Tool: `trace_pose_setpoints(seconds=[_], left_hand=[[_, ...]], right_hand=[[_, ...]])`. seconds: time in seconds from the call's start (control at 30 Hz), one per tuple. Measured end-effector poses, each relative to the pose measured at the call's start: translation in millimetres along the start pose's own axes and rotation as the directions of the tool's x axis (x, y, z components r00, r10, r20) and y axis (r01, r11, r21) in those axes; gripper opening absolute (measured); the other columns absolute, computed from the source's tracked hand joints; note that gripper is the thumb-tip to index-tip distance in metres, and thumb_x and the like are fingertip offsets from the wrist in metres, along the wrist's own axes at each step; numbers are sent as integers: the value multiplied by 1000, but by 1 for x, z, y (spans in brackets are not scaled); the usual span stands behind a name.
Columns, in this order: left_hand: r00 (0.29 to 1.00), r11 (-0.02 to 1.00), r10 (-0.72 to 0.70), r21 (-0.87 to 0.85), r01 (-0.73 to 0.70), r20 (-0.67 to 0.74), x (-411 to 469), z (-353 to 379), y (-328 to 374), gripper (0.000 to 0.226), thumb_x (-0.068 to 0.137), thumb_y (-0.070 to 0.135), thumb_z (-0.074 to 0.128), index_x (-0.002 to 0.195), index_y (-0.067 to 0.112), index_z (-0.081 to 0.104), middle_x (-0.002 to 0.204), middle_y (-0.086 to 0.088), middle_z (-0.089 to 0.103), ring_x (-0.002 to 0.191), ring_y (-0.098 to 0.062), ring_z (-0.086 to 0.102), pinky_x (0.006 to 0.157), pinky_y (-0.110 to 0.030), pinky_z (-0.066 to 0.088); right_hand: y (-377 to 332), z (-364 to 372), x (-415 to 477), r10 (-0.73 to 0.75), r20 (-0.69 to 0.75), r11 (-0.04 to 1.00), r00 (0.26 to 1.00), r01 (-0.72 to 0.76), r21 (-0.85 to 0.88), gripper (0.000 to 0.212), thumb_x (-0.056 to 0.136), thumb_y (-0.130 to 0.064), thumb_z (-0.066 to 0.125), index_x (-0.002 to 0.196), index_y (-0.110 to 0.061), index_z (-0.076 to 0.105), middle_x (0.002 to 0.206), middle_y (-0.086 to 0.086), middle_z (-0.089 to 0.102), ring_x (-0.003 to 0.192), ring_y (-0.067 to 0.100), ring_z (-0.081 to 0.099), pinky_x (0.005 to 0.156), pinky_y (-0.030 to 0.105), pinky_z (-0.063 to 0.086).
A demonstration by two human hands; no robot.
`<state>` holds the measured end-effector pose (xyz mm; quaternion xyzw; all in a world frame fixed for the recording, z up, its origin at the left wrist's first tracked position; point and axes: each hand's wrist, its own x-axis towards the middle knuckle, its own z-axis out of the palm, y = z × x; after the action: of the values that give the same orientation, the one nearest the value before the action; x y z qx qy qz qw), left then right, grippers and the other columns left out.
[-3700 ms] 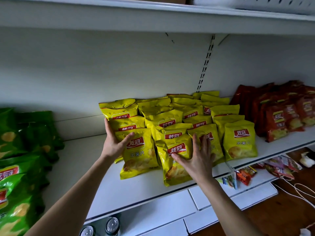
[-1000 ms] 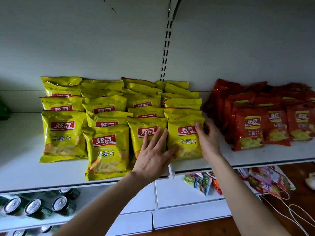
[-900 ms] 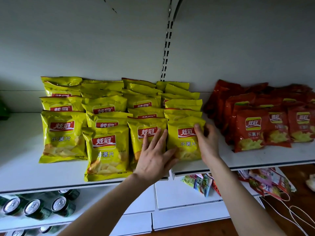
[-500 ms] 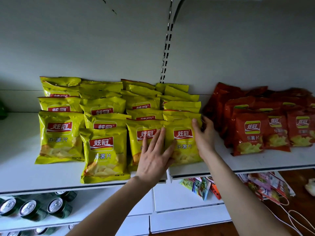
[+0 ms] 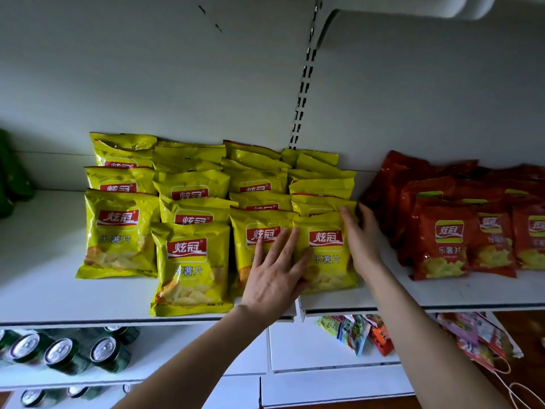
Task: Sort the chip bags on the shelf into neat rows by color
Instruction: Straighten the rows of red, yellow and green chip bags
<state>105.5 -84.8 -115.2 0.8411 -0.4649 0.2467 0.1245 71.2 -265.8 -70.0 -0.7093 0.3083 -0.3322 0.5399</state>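
Yellow chip bags (image 5: 188, 261) lie in several overlapping rows on the white shelf (image 5: 38, 290). Red chip bags (image 5: 442, 246) are grouped at the right, and green bags (image 5: 11, 178) show at the far left edge. My left hand (image 5: 277, 273) lies flat with straight fingers across two front yellow bags, its fingertips on the third row's front bag and its thumb side on the rightmost one. My right hand (image 5: 359, 240) presses with straight fingers against the right edge of the rightmost front yellow bag (image 5: 327, 255), between the yellow and the red groups.
Green drink cans (image 5: 62, 352) lie on the lower shelf at the left. Small colourful snack packets (image 5: 356, 332) hang below the shelf edge at the right. The shelf's front strip left of the yellow bags is bare. An upper shelf (image 5: 413, 7) overhangs at top right.
Both hands have stayed on the rightmost yellow bags, pushing them slightly leftward and back. The camera has shifted a little since a second ago.
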Motion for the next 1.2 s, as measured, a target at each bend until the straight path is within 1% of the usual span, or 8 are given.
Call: trace_pose_setpoints(seconds=[0.07, 0.17, 0.27, 0.47, 0.63, 0.87, 1.03, 1.2], left_hand=[[1000, 1000, 14, -23, -14, -9, -1, 1, -3, 63, 77, 50, 64, 132, 26, 43, 145, -15, 42, 135, -32, 31, 100, -64, 18], [999, 997, 44, -57, -44, -14, -5, 6, -7, 56, 84, 49, 44, 134, 26, 41, 148, -15, 37, 137, -31, 25, 106, -63, 15], [997, 995, 67, -71, -70, -43, -6, 12, -9, 58, 85, 48, 44, 138, 26, 38, 151, -14, 28, 139, -32, 22, 111, -56, 7], [996, 995, 68, -64, -71, -57, -5, 12, -8, 57, 86, 49, 43, 138, 26, 39, 149, -15, 34, 139, -32, 21, 111, -54, 5], [998, 998, 54, -40, -56, -33, -8, 13, -6, 56, 88, 50, 41, 139, 26, 40, 151, -14, 30, 140, -32, 19, 112, -55, 6], [998, 999, 41, 5, -41, -44, -8, 12, -5, 56, 88, 50, 40, 139, 25, 38, 148, -16, 36, 139, -30, 22, 108, -63, 12], [998, 999, 49, 10, -49, -40, -9, 13, -6, 57, 89, 49, 40, 140, 25, 36, 148, -17, 36, 139, -31, 21, 110, -55, 4], [997, 998, 63, 22, -62, -42, -9, 9, -3, 55, 90, 47, 39, 137, 21, 39, 145, -19, 40, 138, -31, 23, 111, -53, 4]], right_hand=[[-5, -1, 11, 21, 17, 1000, 1000, -21, 16, 54, 87, -37, 60, 131, -10, 45, 131, 9, 51, 120, 22, 49, 103, 45, 39], [-18, 1, 29, 83, 35, 993, 996, -85, 75, 73, 79, -46, 65, 136, -7, 40, 139, 11, 44, 127, 22, 43, 107, 40, 35], [-23, 4, 53, 106, 86, 991, 991, -113, 78, 62, 86, -33, 63, 137, -5, 38, 139, 13, 44, 125, 23, 45, 105, 40, 38], [-31, 13, 80, 106, 209, 990, 972, -124, 72, 31, 91, -28, 55, 116, -9, 56, 115, 8, 60, 105, 22, 58, 94, 39, 47], [-35, 20, 89, 106, 306, 993, 946, -114, 7, 24, 92, -33, 53, 115, -24, 53, 123, 10, 58, 111, 26, 56, 98, 45, 45], [-34, 18, 89, 141, 395, 990, 908, -141, -28, 36, 98, -23, 43, 133, -14, 42, 120, 5, 54, 96, 15, 55, 67, 19, 47], [-37, 18, 86, 124, 367, 990, 922, -89, -112, 41, 97, -36, 42, 131, -12, 41, 128, 11, 52, 117, 26, 51, 95, 37, 45], [-38, -7, 73, -137, 224, 928, 965, 204, -311, 52, 96, -26, 47, 139, 0, 32, 142, 17, 38, 132, 24, 37, 107, 29, 30]])
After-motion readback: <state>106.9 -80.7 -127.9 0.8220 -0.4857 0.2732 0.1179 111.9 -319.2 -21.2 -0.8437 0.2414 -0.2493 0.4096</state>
